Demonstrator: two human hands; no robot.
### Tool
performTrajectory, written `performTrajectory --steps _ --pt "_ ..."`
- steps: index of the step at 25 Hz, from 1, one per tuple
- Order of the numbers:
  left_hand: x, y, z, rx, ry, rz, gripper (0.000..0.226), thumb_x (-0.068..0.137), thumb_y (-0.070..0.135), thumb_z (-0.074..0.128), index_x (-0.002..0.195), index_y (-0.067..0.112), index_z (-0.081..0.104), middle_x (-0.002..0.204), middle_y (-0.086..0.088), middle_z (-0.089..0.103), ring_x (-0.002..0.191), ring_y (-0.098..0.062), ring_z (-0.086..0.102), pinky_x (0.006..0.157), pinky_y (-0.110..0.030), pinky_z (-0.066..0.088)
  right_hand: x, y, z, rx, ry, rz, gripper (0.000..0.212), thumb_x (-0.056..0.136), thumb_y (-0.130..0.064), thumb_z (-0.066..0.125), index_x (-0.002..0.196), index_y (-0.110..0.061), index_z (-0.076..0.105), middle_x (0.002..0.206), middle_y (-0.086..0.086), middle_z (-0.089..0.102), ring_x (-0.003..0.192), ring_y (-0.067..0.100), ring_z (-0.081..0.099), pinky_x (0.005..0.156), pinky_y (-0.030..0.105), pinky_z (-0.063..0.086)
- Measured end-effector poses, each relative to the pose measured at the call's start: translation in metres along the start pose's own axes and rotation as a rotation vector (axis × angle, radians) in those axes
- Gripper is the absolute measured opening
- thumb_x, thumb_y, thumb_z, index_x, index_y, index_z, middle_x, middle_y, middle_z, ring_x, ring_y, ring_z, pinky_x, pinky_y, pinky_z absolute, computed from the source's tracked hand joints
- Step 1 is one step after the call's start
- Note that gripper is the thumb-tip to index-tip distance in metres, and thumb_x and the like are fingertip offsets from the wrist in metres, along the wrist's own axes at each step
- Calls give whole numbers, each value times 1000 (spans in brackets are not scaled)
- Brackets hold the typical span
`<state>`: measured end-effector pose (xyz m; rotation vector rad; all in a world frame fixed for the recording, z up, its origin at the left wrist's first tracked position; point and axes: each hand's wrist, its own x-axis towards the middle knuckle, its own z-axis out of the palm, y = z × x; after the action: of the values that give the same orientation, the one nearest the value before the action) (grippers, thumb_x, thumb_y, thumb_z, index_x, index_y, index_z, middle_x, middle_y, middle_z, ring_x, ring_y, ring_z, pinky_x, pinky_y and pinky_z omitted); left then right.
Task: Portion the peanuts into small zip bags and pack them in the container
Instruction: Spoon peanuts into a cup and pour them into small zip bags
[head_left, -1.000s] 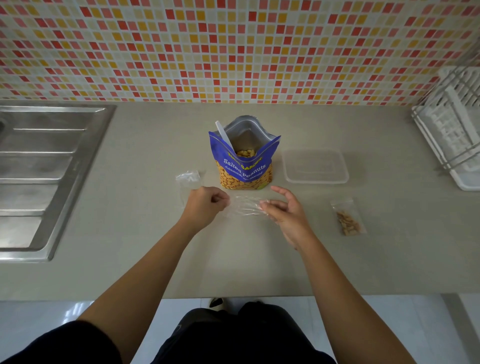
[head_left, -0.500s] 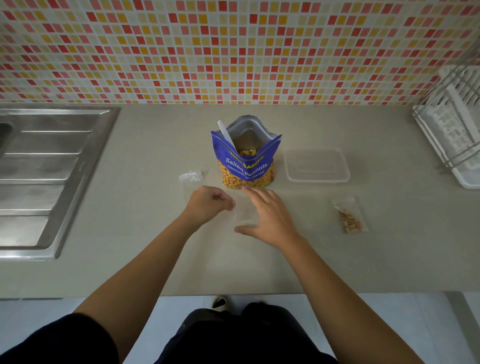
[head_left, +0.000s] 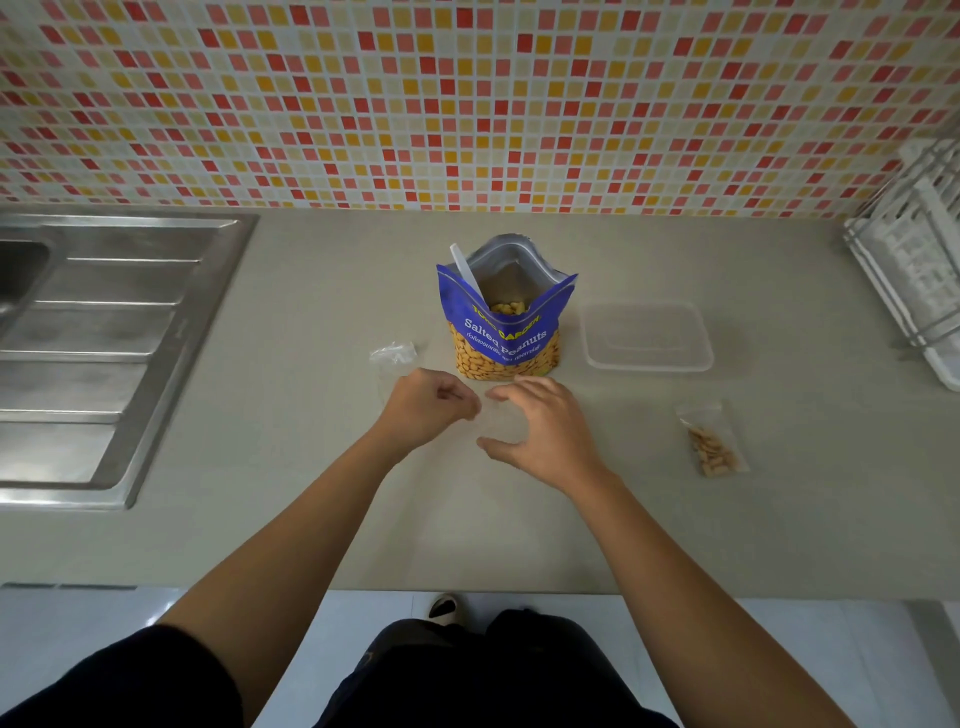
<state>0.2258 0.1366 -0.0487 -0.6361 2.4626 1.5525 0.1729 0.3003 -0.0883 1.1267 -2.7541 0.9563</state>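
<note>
A blue bag of salted peanuts (head_left: 506, 332) stands open on the counter with a white spoon (head_left: 466, 273) stuck in it. Right in front of it my left hand (head_left: 426, 405) pinches the edge of an empty clear zip bag (head_left: 493, 421). My right hand (head_left: 540, 426) curves over that bag with fingers spread, touching it. A clear plastic container (head_left: 647, 338) sits to the right of the peanut bag. A small zip bag filled with peanuts (head_left: 714, 441) lies further right. A pile of spare clear zip bags (head_left: 393, 354) lies left of the peanut bag.
A steel sink and drainboard (head_left: 104, 338) take up the left of the counter. A white dish rack (head_left: 914, 270) stands at the far right. The tiled wall (head_left: 467, 104) backs the counter (head_left: 311, 519), whose front edge runs just above my legs.
My right hand has turned palm down and moved left onto the empty zip bag, closing in on my left hand. The left hand has stayed on the bag's edge.
</note>
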Motion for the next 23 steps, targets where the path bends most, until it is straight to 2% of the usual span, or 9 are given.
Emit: performTrajectory --steps 2,5,7,10,12,16,19,21,23 --pt "-4 5 -6 -92 44 49 6 81 17 67 81 13 72 72 -2 69 67 -8 58 66 -22 48 -2 0 -6 151 60 52 51 61 -51 70 102 -21 66 98 -8 68 99 9 57 89 24 43" --pt "4 26 -31 -189 536 188 25 89 32 59 76 12 66 61 -2 60 55 -3 49 55 -18 38 -5 2 -18 408 160 186 49 63 -42 79 104 -21 65 98 -14 64 93 -7 55 87 9 40" --pt "24 50 -52 -50 686 239 30 89 38 56 81 11 66 71 -5 62 64 -8 50 57 -18 36 -6 2 -24 468 214 219 53 64 -40 79 110 -19 64 102 -14 65 95 -9 56 87 8 41" --pt "54 84 -64 265 504 301 33 88 38 59 102 10 69 90 -5 67 77 -10 51 69 -20 37 -1 -2 -32 492 256 221 53 64 -40 79 111 -20 64 100 -25 61 92 -13 55 83 4 39" --pt "63 96 -64 408 394 374 26 88 28 61 101 7 71 94 -7 71 77 -8 52 68 -16 37 3 -3 -37 502 278 217 51 64 -42 79 109 -23 63 98 -28 60 90 -12 56 81 3 39" --pt "60 113 -55 509 204 475 22 84 28 67 91 8 73 75 0 63 61 -4 49 56 -9 32 18 0 -49 552 370 229 54 66 -42 77 111 -18 62 104 -13 65 98 -4 60 87 10 43" --pt "57 120 -51 690 77 442 25 84 31 66 97 10 72 76 1 59 66 -8 50 59 -13 33 31 2 -58 592 426 206 53 68 -34 79 113 -12 61 108 -4 65 102 2 61 91 15 45" --pt "58 122 -57 721 60 397 27 86 31 63 101 10 71 86 -5 65 75 -12 53 66 -20 37 39 3 -64 602 438 176 55 68 -34 77 114 -9 60 111 0 65 104 7 61 92 19 47" --pt "60 125 -62 672 171 408 28 88 30 61 100 7 70 88 -8 67 76 -16 55 68 -24 39 47 6 -68 594 394 150 57 69 -36 76 115 -9 58 114 0 63 106 7 60 92 19 47"
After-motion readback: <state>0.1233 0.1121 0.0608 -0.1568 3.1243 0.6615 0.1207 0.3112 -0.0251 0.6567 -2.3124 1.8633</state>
